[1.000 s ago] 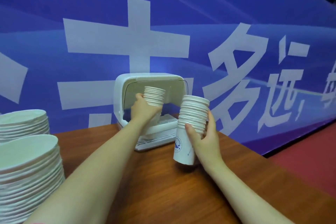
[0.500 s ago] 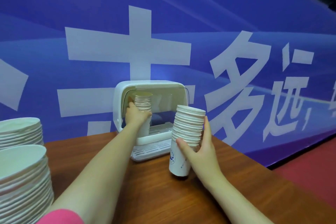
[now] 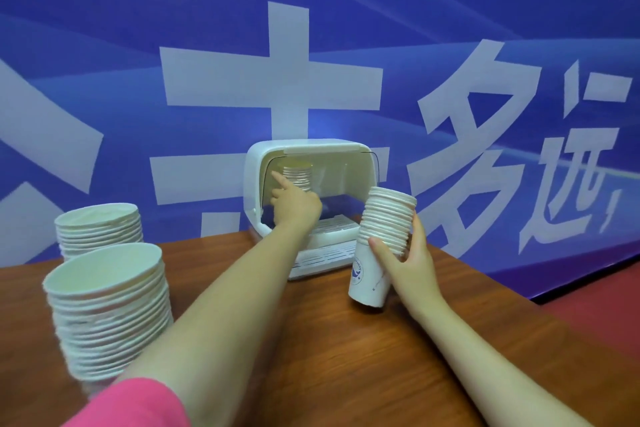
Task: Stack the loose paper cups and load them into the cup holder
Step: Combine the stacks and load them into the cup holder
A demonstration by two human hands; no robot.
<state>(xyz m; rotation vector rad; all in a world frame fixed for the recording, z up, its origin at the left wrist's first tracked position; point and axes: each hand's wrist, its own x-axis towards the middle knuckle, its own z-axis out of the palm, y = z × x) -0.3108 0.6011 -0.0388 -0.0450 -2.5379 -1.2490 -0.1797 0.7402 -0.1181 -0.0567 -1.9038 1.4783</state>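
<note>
A white cup holder [image 3: 255,184] with its clear lid swung up stands at the back of the wooden table [image 3: 311,340]. My left hand [image 3: 294,210] reaches inside it and grips the lower part of an upright stack of paper cups [image 3: 298,176] at the holder's left side, with the index finger stretched up along the rims. To the right, in front of the holder, my right hand [image 3: 412,263] holds a second, taller stack of paper cups [image 3: 384,225], tilted a little and lifted just above the table.
Two tall stacks of white paper bowls [image 3: 107,315] [image 3: 100,229] stand at the table's left. A blue banner wall [image 3: 450,28] rises right behind the holder. The table's right edge drops to a red floor [image 3: 595,291].
My left hand has carried its cup stack from the holder's opening deeper inside, to the left, and set it upright. The right hand's stack has stayed about where it was.
</note>
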